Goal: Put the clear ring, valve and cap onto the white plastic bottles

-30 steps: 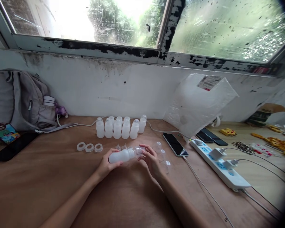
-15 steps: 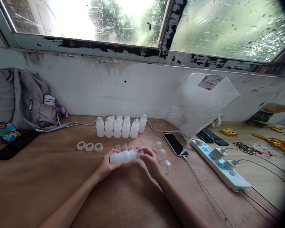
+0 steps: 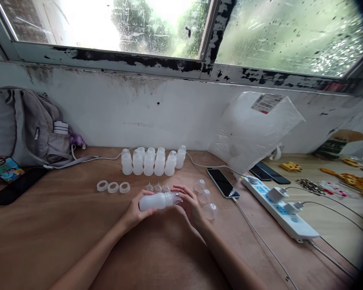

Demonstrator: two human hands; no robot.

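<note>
A frosted baby bottle point(image 3: 154, 201) lies sideways in my left hand point(image 3: 134, 210), whose fingers and thumb wrap round its body. Its clear teat end point(image 3: 174, 197) points right. My right hand point(image 3: 191, 206) is at that end, its fingers stretched and slightly apart, close to the tip; whether they touch it is hard to see. Behind the bottle, several clear teats point(image 3: 157, 187) stand in a row, partly covered by my hands. White collar rings point(image 3: 113, 187) lie at the left. Clear domed caps point(image 3: 203, 196) stand in a line right of my right hand.
At the back stand several frosted bottles point(image 3: 149, 163). Right of the caps lie a phone point(image 3: 223, 183) on a cable and a white power strip point(image 3: 280, 209) with chargers. A plastic bag point(image 3: 245, 129) leans on the wall; a grey backpack point(image 3: 24, 125) sits at left.
The fingers of my right hand have loosened and lifted from the teat tip, leaving more of it visible. My left hand keeps the bottle in about the same place.
</note>
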